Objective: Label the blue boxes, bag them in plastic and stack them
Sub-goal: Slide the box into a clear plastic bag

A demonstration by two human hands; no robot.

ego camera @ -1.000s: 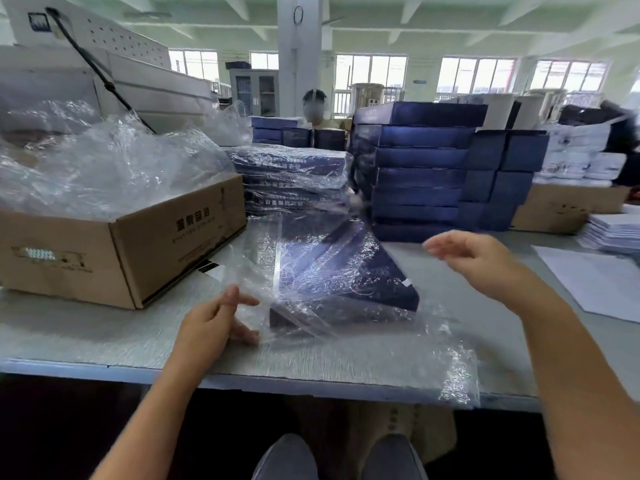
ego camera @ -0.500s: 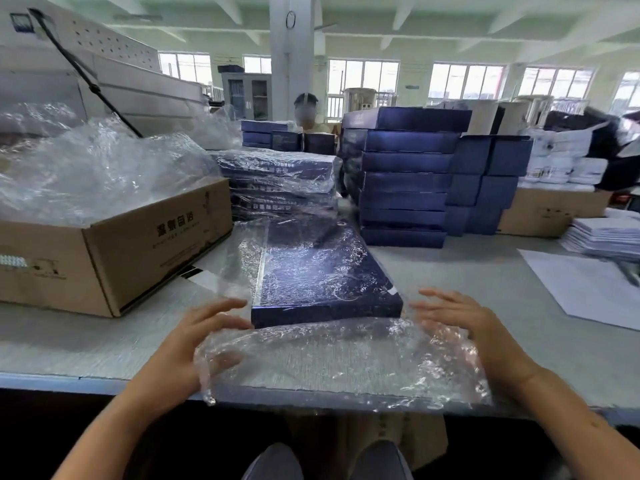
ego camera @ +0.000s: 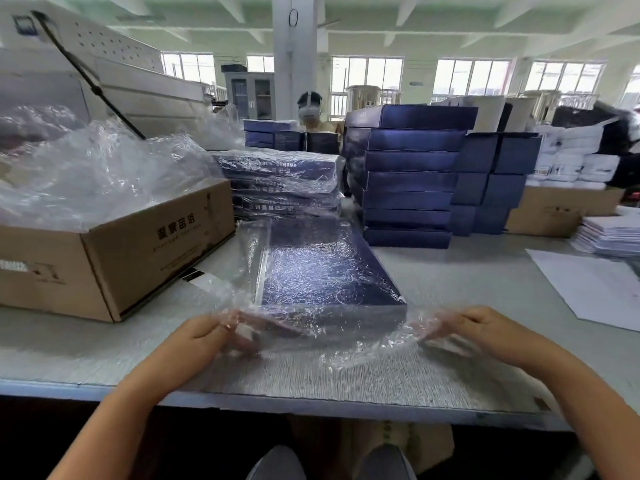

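A flat blue box [ego camera: 322,271] lies on the grey table [ego camera: 467,289] inside a clear plastic bag [ego camera: 318,336]. The bag's open end reaches toward me past the box's near edge. My left hand [ego camera: 204,336] pinches the bag's near left corner. My right hand [ego camera: 474,327] pinches its near right corner, and the film is stretched between them. Behind the box stands a stack of bagged blue boxes [ego camera: 280,181]. To its right rises a taller stack of bare blue boxes [ego camera: 408,174].
An open cardboard carton [ego camera: 114,258] full of loose plastic bags [ego camera: 86,174] stands at the left. White paper sheets [ego camera: 588,289] lie at the right, with a pile of booklets [ego camera: 613,233] behind. Another person sits beyond the stacks.
The box went from tilted to lying flat in the bag. Both hands came to the bag's near edge and took hold of its corners, lifting the loose film.
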